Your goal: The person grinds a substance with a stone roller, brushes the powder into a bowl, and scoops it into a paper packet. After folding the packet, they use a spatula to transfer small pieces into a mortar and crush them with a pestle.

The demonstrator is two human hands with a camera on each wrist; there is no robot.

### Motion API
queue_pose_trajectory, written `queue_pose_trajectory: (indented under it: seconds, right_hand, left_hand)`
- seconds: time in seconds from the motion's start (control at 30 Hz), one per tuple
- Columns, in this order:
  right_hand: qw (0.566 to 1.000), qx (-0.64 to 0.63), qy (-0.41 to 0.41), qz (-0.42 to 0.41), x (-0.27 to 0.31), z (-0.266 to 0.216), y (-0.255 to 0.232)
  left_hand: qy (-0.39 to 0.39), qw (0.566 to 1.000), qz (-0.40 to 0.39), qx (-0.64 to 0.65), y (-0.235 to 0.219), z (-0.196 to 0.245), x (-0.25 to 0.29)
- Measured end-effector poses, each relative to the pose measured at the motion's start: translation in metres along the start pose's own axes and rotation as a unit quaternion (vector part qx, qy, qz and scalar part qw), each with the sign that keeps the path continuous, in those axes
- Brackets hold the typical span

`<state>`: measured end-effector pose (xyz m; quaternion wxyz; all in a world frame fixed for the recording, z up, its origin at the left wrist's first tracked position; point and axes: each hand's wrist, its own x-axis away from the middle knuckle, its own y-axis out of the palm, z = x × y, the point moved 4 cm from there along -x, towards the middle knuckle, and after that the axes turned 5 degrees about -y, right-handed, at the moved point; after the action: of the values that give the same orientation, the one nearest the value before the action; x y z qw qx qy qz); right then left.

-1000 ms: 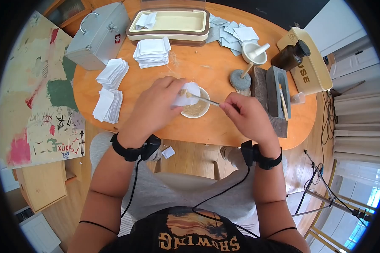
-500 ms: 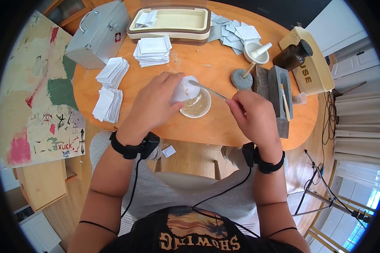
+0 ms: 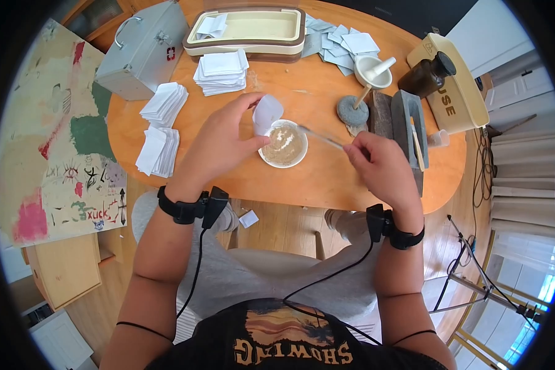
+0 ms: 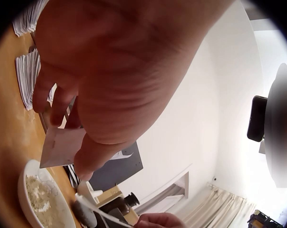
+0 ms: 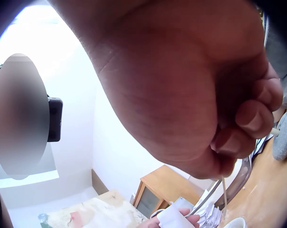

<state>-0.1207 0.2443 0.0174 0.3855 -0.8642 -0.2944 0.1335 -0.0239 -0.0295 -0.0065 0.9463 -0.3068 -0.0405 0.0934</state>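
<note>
One paper packet (image 3: 267, 112) is gripped in our left hand (image 3: 228, 132) near the bowl (image 3: 283, 165). Our right hand (image 3: 383, 165) pinches a thin tool (image 3: 322, 137).

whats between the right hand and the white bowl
A thin tool, held in the right hand and pointing toward the white bowl, with tabletop below; the head view shows this.

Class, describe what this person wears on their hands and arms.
Neither the left hand nor the right hand wears a glove. Each wrist has a black strap carrying a chunky, black, box-shaped device, with a thin black cable running from it. Higher up, a thin black band rings each arm. No sleeve covers either forearm.
</note>
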Motion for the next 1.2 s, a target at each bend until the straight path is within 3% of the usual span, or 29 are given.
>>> queue_pose_trajectory:
  seconds: [0.17,0.33,0.43,0.63,0.7,1.2]
  right_hand:
    - [0.995,0.069,-0.005,-0.069,0.001,0.0,0.009]
    - [0.98,-0.029,0.061,-0.189,-0.007,0.014,0.029]
    - [0.966,-0.062,0.076,-0.238,-0.012,0.019,0.045]
    - [0.953,-0.154,0.078,-0.251,-0.016,0.034,0.076]
    - [0.953,-0.161,0.082,-0.245,-0.015,0.035,0.075]
    - [0.959,-0.199,0.125,-0.158,-0.009,0.025,0.016]
  left_hand:
    - [0.03,0.993,-0.005,-0.111,-0.008,0.003,0.007]
    - [0.055,0.987,-0.017,-0.153,-0.009,0.0,0.008]
    - [0.116,0.981,0.014,-0.155,-0.009,0.0,0.01]
    - [0.119,0.977,0.019,-0.174,-0.013,-0.003,0.014]
    - [0.086,0.98,-0.012,-0.18,-0.014,-0.004,0.014]
    - [0.028,0.979,-0.012,-0.2,-0.011,-0.004,0.011]
